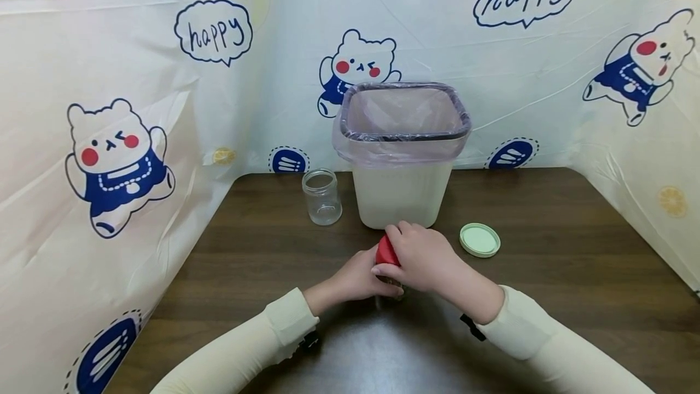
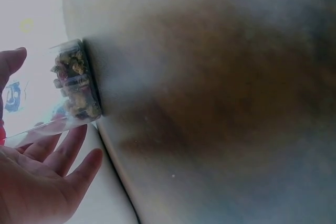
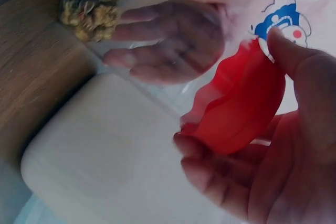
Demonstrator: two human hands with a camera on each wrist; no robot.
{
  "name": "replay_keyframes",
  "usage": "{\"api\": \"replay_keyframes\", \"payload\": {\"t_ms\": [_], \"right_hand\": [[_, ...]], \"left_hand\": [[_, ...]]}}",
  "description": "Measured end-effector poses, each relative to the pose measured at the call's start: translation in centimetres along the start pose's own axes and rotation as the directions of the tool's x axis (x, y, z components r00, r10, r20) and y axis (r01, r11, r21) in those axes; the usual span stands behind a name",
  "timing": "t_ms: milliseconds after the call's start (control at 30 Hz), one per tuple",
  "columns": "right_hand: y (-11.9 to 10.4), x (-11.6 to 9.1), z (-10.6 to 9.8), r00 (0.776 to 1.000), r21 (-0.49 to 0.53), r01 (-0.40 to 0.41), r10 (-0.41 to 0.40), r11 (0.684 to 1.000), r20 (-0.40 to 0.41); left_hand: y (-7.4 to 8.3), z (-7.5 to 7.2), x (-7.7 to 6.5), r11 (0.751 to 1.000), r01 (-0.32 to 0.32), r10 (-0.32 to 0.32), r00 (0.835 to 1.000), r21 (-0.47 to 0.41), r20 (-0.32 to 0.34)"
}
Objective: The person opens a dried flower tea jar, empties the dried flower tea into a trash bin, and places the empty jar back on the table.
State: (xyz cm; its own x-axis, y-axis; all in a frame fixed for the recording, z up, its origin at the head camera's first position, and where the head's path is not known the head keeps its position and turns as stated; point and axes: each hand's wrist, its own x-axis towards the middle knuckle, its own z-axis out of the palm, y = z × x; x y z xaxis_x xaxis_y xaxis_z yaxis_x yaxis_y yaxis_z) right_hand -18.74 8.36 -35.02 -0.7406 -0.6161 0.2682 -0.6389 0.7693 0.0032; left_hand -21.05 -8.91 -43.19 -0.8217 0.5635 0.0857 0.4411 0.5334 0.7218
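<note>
Low over the front of the table, my left hand (image 1: 354,276) grips the side of a clear jar (image 2: 73,83). Dried flower buds (image 3: 94,9) in brown and yellow fill its lower part. My right hand (image 1: 423,255) holds a red lid (image 1: 386,252) at the jar's top, thumb on one side and fingers on the other. The lid has a wavy edge and sits at a tilt in the right wrist view. Through the clear wall, the left palm and fingers show behind the jar. In the head view both hands hide most of it.
A pale bin (image 1: 401,193) with a purple liner stands just behind my hands. To its left is an uncovered glass jar (image 1: 322,199). A light green lid (image 1: 480,240) lies to the right on the brown table (image 1: 262,248). A printed curtain surrounds the back and sides.
</note>
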Motion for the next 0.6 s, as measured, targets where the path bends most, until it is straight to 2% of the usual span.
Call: {"api": "replay_keyframes", "payload": {"t_ms": [167,367,600], "right_hand": [[-0.6,0.0,0.2,0.999,-0.036,-0.034,0.033,0.999,-0.028],[-0.2,-0.1,0.0,1.0,0.046,0.013,-0.012,0.999,-0.016],[0.7,-0.1,-0.6,0.993,0.167,0.099,-0.107,0.981,0.043]], "left_hand": [[0.1,0.0,-0.1,1.0,-0.006,0.006,1.0,-0.004,-0.006],[0.2,0.0,-0.1,1.0,0.015,-0.016,1.0,-0.012,-0.009],[0.2,-0.1,-0.1,1.0,-0.005,0.005,1.0,0.006,-0.01]]}}
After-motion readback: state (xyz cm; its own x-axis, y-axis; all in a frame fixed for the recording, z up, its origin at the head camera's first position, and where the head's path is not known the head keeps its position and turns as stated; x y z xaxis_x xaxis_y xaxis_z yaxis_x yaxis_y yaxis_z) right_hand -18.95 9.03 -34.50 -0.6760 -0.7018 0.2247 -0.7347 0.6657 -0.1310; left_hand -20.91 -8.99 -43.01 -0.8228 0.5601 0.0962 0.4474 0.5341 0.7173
